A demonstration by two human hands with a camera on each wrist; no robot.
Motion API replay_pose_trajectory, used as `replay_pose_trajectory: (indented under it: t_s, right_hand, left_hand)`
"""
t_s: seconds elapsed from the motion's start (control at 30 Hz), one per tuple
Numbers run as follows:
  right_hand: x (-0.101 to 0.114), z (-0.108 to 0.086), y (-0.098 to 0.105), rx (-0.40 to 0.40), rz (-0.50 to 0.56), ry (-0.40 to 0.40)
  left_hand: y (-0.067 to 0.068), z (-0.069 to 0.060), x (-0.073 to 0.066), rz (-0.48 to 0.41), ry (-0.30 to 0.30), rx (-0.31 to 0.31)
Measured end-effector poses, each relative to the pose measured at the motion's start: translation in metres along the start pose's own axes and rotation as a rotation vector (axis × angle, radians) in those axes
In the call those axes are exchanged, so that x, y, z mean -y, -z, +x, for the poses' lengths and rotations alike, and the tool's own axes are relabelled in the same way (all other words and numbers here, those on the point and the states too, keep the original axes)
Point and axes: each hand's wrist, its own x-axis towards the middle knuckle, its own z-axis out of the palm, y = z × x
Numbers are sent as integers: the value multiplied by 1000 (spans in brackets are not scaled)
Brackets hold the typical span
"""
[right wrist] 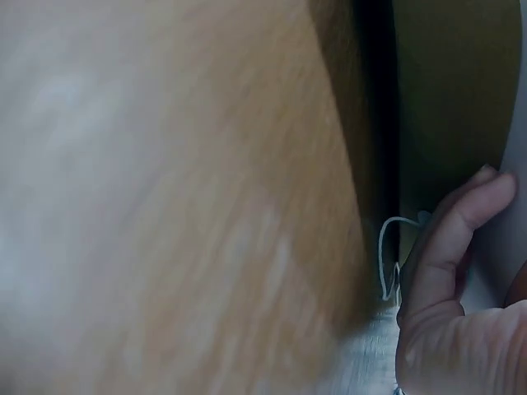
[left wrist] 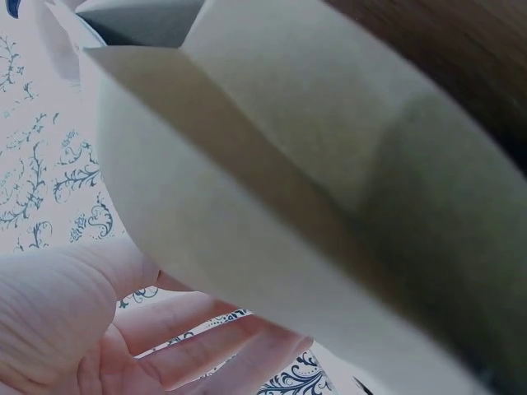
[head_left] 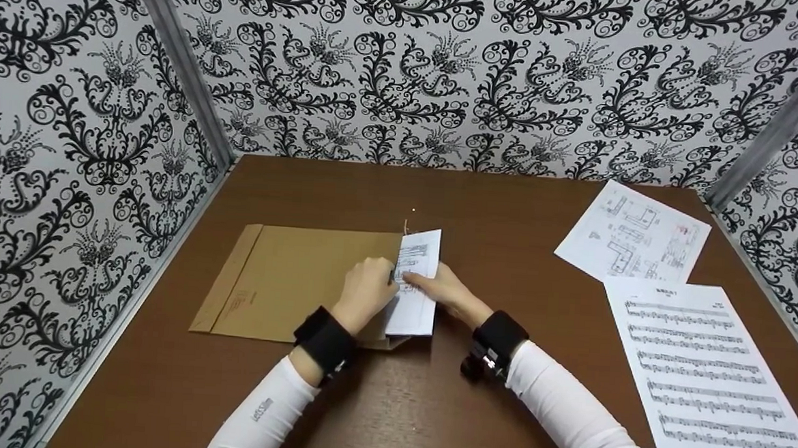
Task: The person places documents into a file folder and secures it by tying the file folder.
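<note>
A brown paper envelope lies on the table, its mouth toward the right. My left hand grips the envelope at the mouth edge. In the left wrist view the envelope bulges apart at its mouth, and fingers lie along its outer side. My right hand pinches white printed sheets, thumb on top, fingers behind. The sheets stand tilted at the envelope's mouth; how far they reach inside is hidden. A thin string hangs by the right fingers in the right wrist view.
On the right of the brown table lie a sheet with technical drawings and a sheet of music, their edges meeting. Patterned walls enclose the back and sides.
</note>
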Motion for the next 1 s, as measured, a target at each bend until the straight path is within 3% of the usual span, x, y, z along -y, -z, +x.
replay_pose_trajectory:
  t_s: [0.33,0.7,1.0]
  right_hand:
    - [8,-7,1,-22,-39,-18]
    - [19,-22,7,-31,144,-22]
    - [22,-27,10,-32,96,-40]
  left_hand:
    - [-1,0,0,4,-12,-9]
    - [-4,-1,3,-14,-25,-21]
    - [-5,-1,2,1,-38,-35]
